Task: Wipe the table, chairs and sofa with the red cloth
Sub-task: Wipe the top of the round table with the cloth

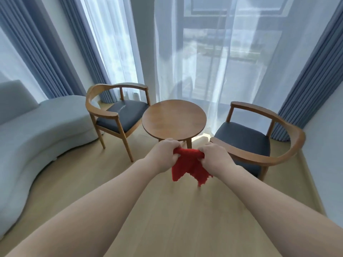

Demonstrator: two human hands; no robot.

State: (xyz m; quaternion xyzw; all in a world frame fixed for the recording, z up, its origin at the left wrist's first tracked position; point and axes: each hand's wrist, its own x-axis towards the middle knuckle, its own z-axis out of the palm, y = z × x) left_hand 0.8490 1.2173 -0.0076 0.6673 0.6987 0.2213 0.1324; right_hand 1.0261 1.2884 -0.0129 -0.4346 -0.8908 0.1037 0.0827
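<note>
I'm looking down both bare forearms, and the red cloth (187,166) is strung between the two hands in mid-air, over the wooden floor (167,210) and touching no furniture. The left hand (165,154) has its fingers curled round one bunched end and the right hand (215,156) is clenched on the other. The cloth's top edge runs crosswise, left to right, and the loose corners hang below it. Straight ahead, just past the knuckles, sits the round wooden surface (174,119). Its near rim shows right above the left hand, so I judge that hand lines up better with its middle. The right hand sits off toward the curved armrest of the right chair (243,138). The left chair (120,119) stands on the far side of the surface from it, and the pale sofa (37,130) lies well apart, out along the left wall. Both arms are stretched forward, nearly parallel, wrists level, knuckles up. My read is that no wiping has begun. The round top is the closest target, and reaching it means carrying the cloth forward and laying it flat on the wood. A bunched cloth would give poor contact, so I think it needs spreading first.
</note>
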